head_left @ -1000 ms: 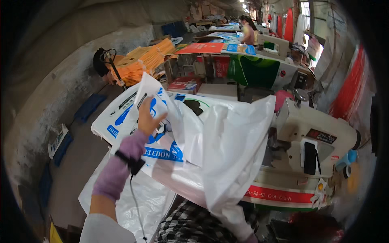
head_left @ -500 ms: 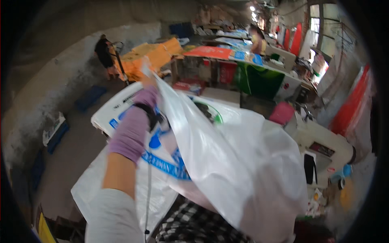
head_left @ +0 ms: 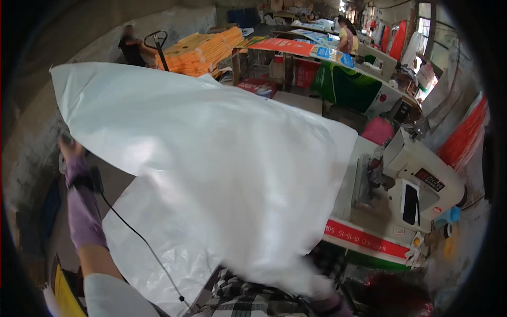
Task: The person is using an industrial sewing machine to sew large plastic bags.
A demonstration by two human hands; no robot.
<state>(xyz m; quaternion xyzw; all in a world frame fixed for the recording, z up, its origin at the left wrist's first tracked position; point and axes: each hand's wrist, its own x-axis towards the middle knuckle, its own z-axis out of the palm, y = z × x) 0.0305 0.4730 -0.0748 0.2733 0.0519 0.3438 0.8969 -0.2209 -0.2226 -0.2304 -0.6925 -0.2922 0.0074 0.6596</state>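
A large glossy white plastic sheet [head_left: 211,142], like an unfolded sack, billows across the middle, its far left corner raised. Beneath it, another pale sheet [head_left: 158,253] hangs down toward my lap. My left hand [head_left: 71,150], in a purple sleeve with a black wrist strap and cord, is out at the far left, just beyond the billowing sheet's edge; its fingers are too dim to read. At the lower edge my right hand [head_left: 318,285] is smeared by motion against the sheet's gathered near end, so its grip cannot be made out.
A cream industrial sewing machine [head_left: 422,185] stands at right, with a red printed strip [head_left: 364,239] in front. Behind are a pink cushion-like item [head_left: 377,131], green sheeting [head_left: 343,87] and an orange stack [head_left: 203,50]. One person [head_left: 134,50] is by a pallet-truck handle [head_left: 157,45], another [head_left: 347,37] farther back.
My left hand has moved from the upper middle to the far left, away from the sheet. The sheet has swung leftward and spread, covering the blue print and uncovering the sewing machine. My right hand has appeared.
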